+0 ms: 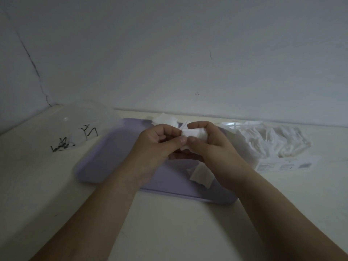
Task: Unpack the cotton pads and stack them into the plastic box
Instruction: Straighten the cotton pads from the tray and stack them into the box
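Far left of the grip: 1 clear plastic container (88, 119), faint, w/ black squiggles by it. 1 purple tray (105, 157) under both hands. Left hand (156, 146) + right hand (209, 146) both pinch a wad of cotton pads (195, 135) btwn them, count unclear. Few loose pads (165, 119) just behind the grip, 1 loose pad (201, 176) below it. Right of it: 1 clear bag (273, 142) of pads.

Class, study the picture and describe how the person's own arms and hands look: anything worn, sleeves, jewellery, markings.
The left hand and right hand are ungloved, with no ring showing. The left forearm and right forearm are bare to the picture's lower edge: no sleeve, watch, bracelet or marking shows. The thumbnails look short and unpainted, though the light is dim.
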The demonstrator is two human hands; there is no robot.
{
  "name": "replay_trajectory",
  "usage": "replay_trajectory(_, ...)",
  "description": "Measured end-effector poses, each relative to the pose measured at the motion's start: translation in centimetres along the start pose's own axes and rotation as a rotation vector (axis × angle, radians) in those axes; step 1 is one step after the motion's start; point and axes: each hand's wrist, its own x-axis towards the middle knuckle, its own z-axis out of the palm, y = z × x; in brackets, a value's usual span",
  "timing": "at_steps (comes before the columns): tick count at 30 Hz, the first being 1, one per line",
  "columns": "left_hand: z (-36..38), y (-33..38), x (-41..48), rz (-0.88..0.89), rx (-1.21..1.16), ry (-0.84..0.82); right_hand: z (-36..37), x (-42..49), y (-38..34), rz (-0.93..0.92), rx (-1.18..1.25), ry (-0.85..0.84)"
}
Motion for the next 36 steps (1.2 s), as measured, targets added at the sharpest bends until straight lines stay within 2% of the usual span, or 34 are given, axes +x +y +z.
replay_trajectory(3, 0.7, -0.3, -0.1, 0.016, 0.097, 0.022, 0.0, 0.1, 0.1, -0.062, -0.110, 0.141)
replay_trajectory(6, 1.3, -1.0, 0.0, 0.105, 0.600, 0.057, -0.7, 0.5, -0.1, -0.105, -0.242, 0.382)
replay_trajectory(9, 2.3, -2.0, -0.6, 0.046, 1.037, -0.058, -1.0, 0.7, -0.4, -0.055, -0.170, 0.437)
replay_trajectory(12, 3.0, -2.5, -0.8, 0.135, 1.171, -0.147, -1.1, 0.9, -0.3, -0.008, -0.134, 0.438)
replay_trajectory(14, 3.2, -2.3, -1.1, 0.159, 1.129, -0.219, -1.4, 1.0, -0.2, -0.004, -0.134, 0.449)
replay_trajectory(17, 3.1, -1.8, -1.3, 0.078, 0.942, -0.255, -1.7, 1.1, -0.3, -0.020, -0.131, 0.456)
replay_trajectory(21, 1.8, -0.7, -0.7, 0.015, 0.476, -0.138, -1.9, 0.7, -0.6, -0.057, -0.118, 0.419)
replay_trajectory(25, 0.7, 0.1, -0.1, 0.017, 0.216, -0.040, -1.9, 0.4, -0.9, -0.036, -0.041, 0.340)
replay_trajectory(29, 0.7, 0.7, -0.2, 0.071, 0.155, -0.027, -1.7, 0.6, -0.7, -0.001, 0.054, 0.289)
replay_trajectory(34, 0.4, 0.9, -0.2, 0.106, 0.212, -0.080, -1.9, 0.3, -0.9, 0.008, 0.116, 0.087)
replay_trajectory(36, 0.2, 1.0, -0.1, 0.091, 0.185, -0.093, -2.0, 0.3, -0.9, 0.009, 0.103, 0.061)
